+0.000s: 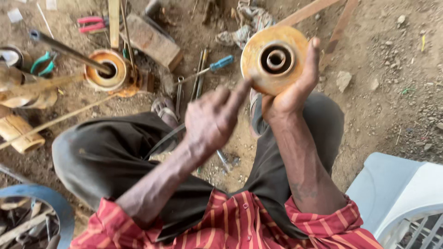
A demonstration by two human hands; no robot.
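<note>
My right hand (290, 87) holds up an orange-brown round disc (275, 59) with a metal bush in its middle. The thumb lies along the disc's right rim. My left hand (213, 117) is just left of it and below, with the index finger stretched out and touching the disc's lower left edge; it holds nothing. Both forearms come out of red striped sleeves. My knees in dark trousers are spread below the hands.
On the dirt floor lie a second orange disc (107, 70) with a metal rod (69, 50) in its hole, a blue-handled screwdriver (217, 63), red-handled pliers (92, 24), a wooden block (152, 40) and a rag (249, 20). A white plastic chair (401, 198) stands at the lower right.
</note>
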